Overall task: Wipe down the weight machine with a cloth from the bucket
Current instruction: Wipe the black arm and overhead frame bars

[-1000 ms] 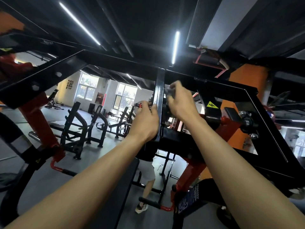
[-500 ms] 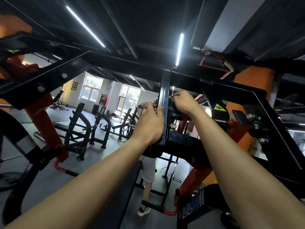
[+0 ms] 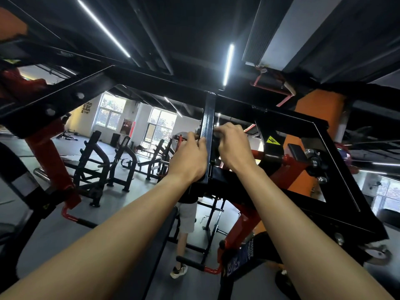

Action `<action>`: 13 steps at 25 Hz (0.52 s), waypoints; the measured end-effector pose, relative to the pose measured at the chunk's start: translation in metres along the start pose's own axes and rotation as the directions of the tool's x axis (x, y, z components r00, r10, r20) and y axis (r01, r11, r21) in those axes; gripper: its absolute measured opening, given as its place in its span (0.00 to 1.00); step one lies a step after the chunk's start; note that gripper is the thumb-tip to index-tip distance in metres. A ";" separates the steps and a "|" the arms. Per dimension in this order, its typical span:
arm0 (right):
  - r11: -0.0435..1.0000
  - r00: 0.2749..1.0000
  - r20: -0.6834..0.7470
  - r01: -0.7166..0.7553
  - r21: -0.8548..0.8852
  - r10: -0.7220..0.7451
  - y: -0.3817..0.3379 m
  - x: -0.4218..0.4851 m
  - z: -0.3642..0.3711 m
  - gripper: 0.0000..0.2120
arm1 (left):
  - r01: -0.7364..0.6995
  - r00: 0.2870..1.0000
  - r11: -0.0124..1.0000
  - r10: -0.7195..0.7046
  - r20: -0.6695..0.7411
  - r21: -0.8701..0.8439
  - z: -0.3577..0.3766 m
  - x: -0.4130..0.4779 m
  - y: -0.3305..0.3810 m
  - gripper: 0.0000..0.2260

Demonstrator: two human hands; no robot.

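The black post (image 3: 208, 126) of the weight machine (image 3: 337, 217) is held by the left hand (image 3: 188, 158), with fingers curled round its edge. The right hand (image 3: 234, 148) is placed just right of the post, fingers bent against dark parts. What is held there cannot be told.

Below you the grey floor (image 3: 49, 243) carries the weight machine (image 3: 242, 219) on its red legs; black racks (image 3: 95, 163) stand in rows farther off; a person's white shoe (image 3: 178, 272) is planted near the machine; at lower right lies possibly a weight plate (image 3: 376, 254).
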State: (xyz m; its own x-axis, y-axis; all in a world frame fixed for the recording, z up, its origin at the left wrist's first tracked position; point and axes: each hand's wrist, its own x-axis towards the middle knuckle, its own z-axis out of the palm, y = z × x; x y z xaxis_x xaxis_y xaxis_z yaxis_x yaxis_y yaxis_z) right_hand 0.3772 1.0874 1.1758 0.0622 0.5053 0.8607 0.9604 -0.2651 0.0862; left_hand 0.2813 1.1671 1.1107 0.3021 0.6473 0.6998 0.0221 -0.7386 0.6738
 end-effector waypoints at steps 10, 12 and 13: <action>0.993 0.984 0.141 0.104 0.054 -0.111 -0.001 -0.061 -0.032 0.18 | -0.096 0.979 0.930 0.154 -0.137 0.355 0.000 -0.020 0.026 0.13; 0.996 0.996 0.075 0.042 0.083 -0.048 0.008 -0.073 -0.045 0.16 | -0.238 0.941 0.878 0.314 -0.124 0.416 0.005 -0.028 0.038 0.12; 0.994 1.000 0.022 0.011 0.104 -0.014 0.012 -0.079 -0.052 0.15 | -0.306 0.920 0.855 0.378 -0.100 0.419 0.009 -0.031 0.046 0.11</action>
State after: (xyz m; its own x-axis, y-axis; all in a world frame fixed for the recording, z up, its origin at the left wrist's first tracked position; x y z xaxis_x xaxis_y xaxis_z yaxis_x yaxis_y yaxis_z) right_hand 0.3699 1.0012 1.1352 0.0550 0.5272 0.8480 0.9841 -0.1722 0.0432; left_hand 0.2821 1.1119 1.1179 0.1912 0.3351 0.9226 0.3260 -0.9083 0.2623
